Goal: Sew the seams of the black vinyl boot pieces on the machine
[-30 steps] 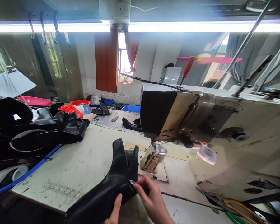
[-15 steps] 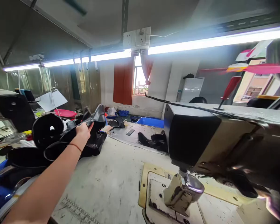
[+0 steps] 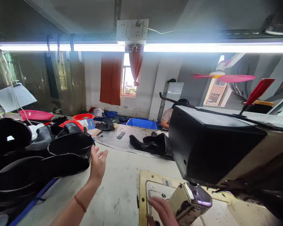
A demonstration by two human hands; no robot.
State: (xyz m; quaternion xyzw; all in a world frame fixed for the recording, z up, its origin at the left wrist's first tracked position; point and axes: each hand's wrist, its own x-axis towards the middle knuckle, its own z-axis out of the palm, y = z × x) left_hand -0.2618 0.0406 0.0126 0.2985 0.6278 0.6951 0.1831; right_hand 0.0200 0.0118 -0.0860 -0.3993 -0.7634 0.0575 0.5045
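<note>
My left hand (image 3: 98,163) is open, its fingers spread, beside the right end of a pile of black leather-like shoe uppers (image 3: 70,142) with pale edges. It holds nothing; whether a fingertip touches the pile I cannot tell. At the bottom, my right hand (image 3: 162,211) shows only in part, slightly blurred, with fingers stretched out and nothing visible in them. Close to it stands the metal post (image 3: 187,199) of a sewing machine (image 3: 202,147), whose dark head fills the right side.
Further back on the table lie more black uppers (image 3: 151,145) and a small grey bar (image 3: 120,135). Behind are a blue tray (image 3: 141,123), a red basin (image 3: 83,116) and a pink basin (image 3: 36,115). A co-worker (image 3: 167,116) sits partly hidden behind the machine.
My left hand has let go of the black upper, which now rests with the pile, and has drawn back nearer. My right hand has come into view. The view has turned right.
</note>
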